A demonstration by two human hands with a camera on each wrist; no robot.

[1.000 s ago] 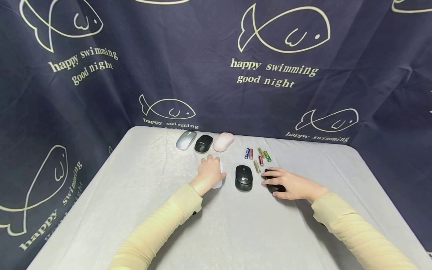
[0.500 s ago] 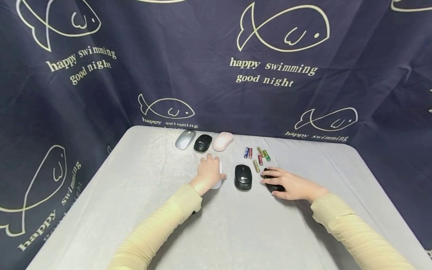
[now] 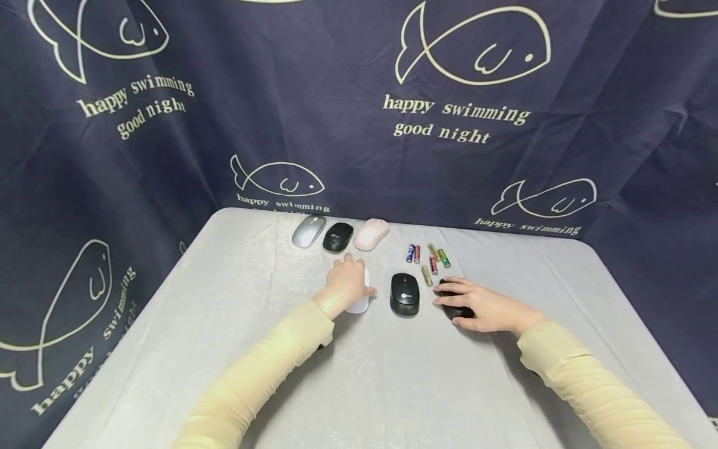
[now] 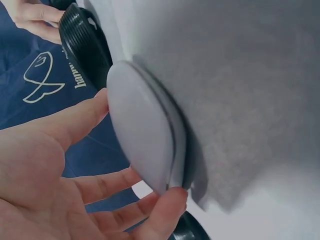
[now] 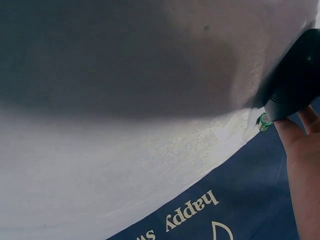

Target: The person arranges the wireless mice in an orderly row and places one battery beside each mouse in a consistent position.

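Still pinching white mouse point(image 3: 359, 305) at frame centre with left hand point(image 3: 346, 279), gripping black mouse point(image 3: 457, 312) centre-right with right hand point(image 3: 487, 307). Barely shifted; likely just steadying.

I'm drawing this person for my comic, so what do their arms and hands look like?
The left sleeve and right sleeve are pale yellow, wrinkled, with no pattern showing, and loose at the wrists. The left hand and right hand have no gloves, and I see no rings. A small dark bit peeks out by the left wrist, too little to tell what it is.
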